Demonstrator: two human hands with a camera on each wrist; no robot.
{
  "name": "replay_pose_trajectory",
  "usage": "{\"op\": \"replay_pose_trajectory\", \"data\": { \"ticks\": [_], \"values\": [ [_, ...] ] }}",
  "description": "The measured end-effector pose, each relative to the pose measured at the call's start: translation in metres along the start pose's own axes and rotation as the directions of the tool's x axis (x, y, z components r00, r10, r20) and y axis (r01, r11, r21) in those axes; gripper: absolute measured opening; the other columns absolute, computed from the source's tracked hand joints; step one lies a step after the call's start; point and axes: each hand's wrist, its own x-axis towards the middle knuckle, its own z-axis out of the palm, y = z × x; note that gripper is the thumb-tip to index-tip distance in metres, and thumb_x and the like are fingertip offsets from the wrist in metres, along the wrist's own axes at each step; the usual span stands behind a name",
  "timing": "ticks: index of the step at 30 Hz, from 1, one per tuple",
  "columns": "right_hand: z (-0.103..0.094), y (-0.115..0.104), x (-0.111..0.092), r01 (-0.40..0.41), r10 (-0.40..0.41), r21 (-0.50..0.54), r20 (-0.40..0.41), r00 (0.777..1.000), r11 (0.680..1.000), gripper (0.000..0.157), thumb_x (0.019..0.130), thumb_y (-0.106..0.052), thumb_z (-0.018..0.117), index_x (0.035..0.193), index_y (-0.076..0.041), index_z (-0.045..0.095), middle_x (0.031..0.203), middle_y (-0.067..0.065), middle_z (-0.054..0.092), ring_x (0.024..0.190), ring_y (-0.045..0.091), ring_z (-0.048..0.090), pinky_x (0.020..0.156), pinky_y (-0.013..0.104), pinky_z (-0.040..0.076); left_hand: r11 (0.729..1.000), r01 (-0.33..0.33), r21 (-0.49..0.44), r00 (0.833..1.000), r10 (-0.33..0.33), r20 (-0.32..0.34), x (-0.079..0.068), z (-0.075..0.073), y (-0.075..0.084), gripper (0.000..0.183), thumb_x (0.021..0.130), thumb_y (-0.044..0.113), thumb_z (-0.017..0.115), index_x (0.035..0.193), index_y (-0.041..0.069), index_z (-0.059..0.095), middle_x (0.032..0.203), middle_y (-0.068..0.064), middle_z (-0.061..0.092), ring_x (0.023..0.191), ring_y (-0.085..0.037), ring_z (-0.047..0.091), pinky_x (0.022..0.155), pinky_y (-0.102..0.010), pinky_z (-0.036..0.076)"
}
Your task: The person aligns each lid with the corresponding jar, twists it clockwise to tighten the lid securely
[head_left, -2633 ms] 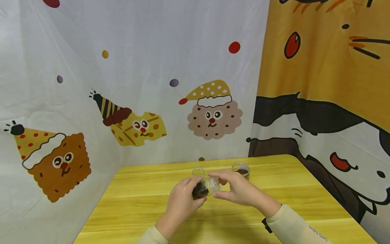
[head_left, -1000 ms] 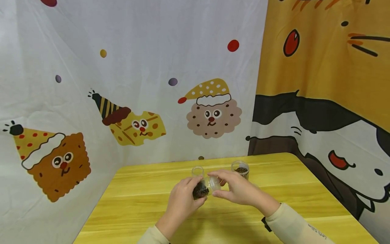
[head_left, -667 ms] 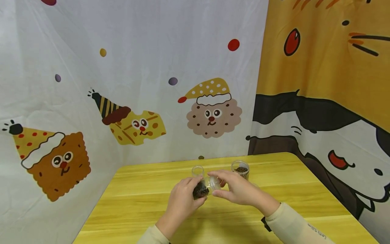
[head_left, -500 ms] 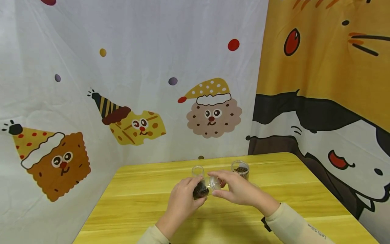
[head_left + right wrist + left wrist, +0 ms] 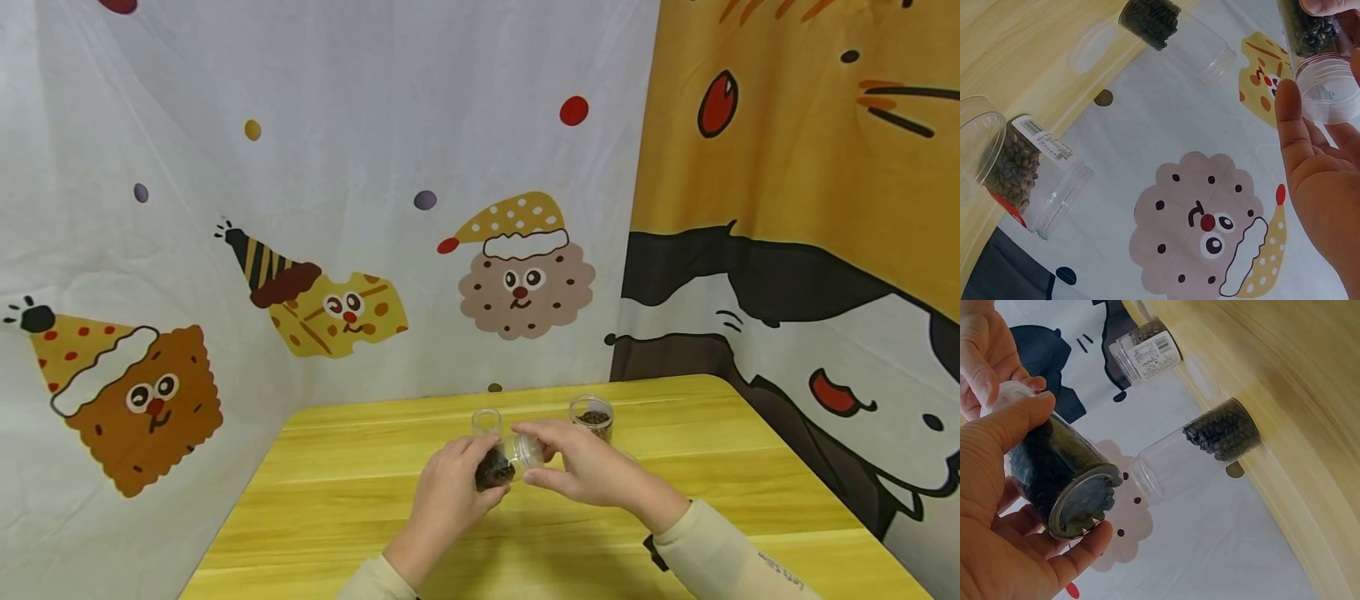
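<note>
A clear jar (image 5: 495, 468) with dark contents lies tilted on its side in the air above the table, its lid end to the right. My left hand (image 5: 450, 483) grips the jar's body near its base, thumb on one side and fingers on the other, as the left wrist view shows. The fingers and thumb of my right hand (image 5: 592, 467) hold the translucent lid (image 5: 529, 451) at the other end. In the right wrist view this lid (image 5: 1329, 94) sits at the jar's mouth; whether it is fully screwed on I cannot tell.
Behind the hands stands an uncapped clear jar (image 5: 1222, 431) partly filled with dark beans. Further right is another uncapped jar (image 5: 1016, 169) of brown beans, with a label. A loose clear lid (image 5: 1091, 47) and another lid (image 5: 979, 147) lie on the wooden table (image 5: 360, 517).
</note>
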Motion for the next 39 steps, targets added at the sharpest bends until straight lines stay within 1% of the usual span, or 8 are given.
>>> {"op": "replay_pose_trajectory", "data": {
  "ticks": [8,12,17,20,27,32,35,39],
  "values": [
    [0.0001,0.0005,-0.0009,-0.008,0.009,-0.011,0.032,0.999,1.0,0.063,0.106,-0.037,0.069,0.158,-0.007,0.051,0.129,0.003,0.071,0.097,0.0,0.065,0.081,0.023,0.059,1.0,-0.003,0.005,1.0,0.003,-0.02,-0.0003,0.0019,0.0005,0.071,0.069,0.032,0.103,0.131,0.017,0.073,0.116,-0.004,0.078,0.101,-0.023,0.076,0.085,-0.046,0.065],
    [0.0012,0.0016,-0.0012,-0.007,0.007,-0.002,0.001,1.0,1.0,0.063,0.104,-0.039,0.071,0.157,-0.009,0.053,0.129,0.002,0.072,0.095,0.001,0.065,0.081,0.025,0.06,1.0,0.004,0.001,1.0,-0.004,-0.02,-0.0002,0.0016,0.0007,0.07,0.071,0.034,0.103,0.132,0.017,0.073,0.116,-0.003,0.078,0.102,-0.022,0.076,0.084,-0.046,0.065],
    [0.0027,0.0037,-0.0004,0.011,-0.011,-0.004,-0.052,0.999,1.0,0.062,0.099,-0.037,0.078,0.154,-0.017,0.057,0.141,0.007,0.069,0.1,0.004,0.068,0.087,0.032,0.063,1.0,0.017,-0.01,1.0,-0.017,-0.025,-0.0001,0.0002,0.0002,0.068,0.072,0.033,0.102,0.131,0.019,0.072,0.117,-0.003,0.077,0.103,-0.023,0.076,0.082,-0.044,0.066],
    [0.0029,0.0052,0.0001,0.02,-0.02,-0.004,-0.056,0.998,1.0,0.06,0.099,-0.036,0.078,0.152,-0.019,0.058,0.141,0.007,0.069,0.099,0.004,0.068,0.085,0.03,0.063,1.0,0.02,-0.012,1.0,-0.02,-0.019,0.0,-0.0001,-0.0001,0.068,0.072,0.033,0.102,0.132,0.019,0.072,0.117,-0.004,0.077,0.104,-0.023,0.076,0.082,-0.043,0.066],
    [0.0018,0.0054,-0.0007,-0.023,0.024,0.037,-0.03,0.999,0.999,0.058,0.102,-0.041,0.073,0.151,-0.013,0.059,0.114,-0.003,0.073,0.088,0.001,0.066,0.069,0.021,0.057,1.0,-0.007,0.001,1.0,0.007,-0.026,0.0001,-0.0003,0.0014,0.069,0.071,0.033,0.102,0.131,0.018,0.072,0.115,-0.004,0.077,0.101,-0.022,0.076,0.08,-0.041,0.066],
    [0.0029,0.0042,-0.0001,-0.065,0.066,0.027,-0.014,0.998,0.998,0.058,0.104,-0.046,0.069,0.149,-0.01,0.06,0.099,-0.007,0.072,0.082,0.0,0.063,0.066,0.021,0.055,1.0,-0.014,0.003,0.999,0.014,-0.032,0.0007,0.0009,0.0021,0.069,0.071,0.032,0.103,0.13,0.016,0.073,0.115,-0.004,0.078,0.1,-0.022,0.075,0.08,-0.041,0.066],
    [0.0039,0.004,-0.0008,-0.077,0.077,0.009,-0.018,0.997,0.997,0.06,0.104,-0.047,0.068,0.151,-0.011,0.059,0.107,-0.004,0.074,0.087,0.002,0.066,0.069,0.022,0.057,1.0,-0.014,0.003,0.999,0.014,-0.033,0.0006,0.002,0.0015,0.069,0.07,0.032,0.103,0.13,0.016,0.073,0.115,-0.005,0.078,0.101,-0.022,0.076,0.081,-0.041,0.066],
    [0.0049,0.0046,-0.0018,-0.031,0.029,-0.042,-0.045,0.999,0.999,0.066,0.098,-0.043,0.078,0.154,-0.016,0.056,0.137,0.003,0.071,0.103,0.01,0.071,0.082,0.028,0.062,1.0,-0.006,-0.003,1.0,0.006,-0.029,-0.0015,0.0036,-0.0004,0.07,0.07,0.034,0.103,0.131,0.017,0.073,0.115,-0.004,0.078,0.101,-0.022,0.076,0.081,-0.041,0.066]
  ]
}}
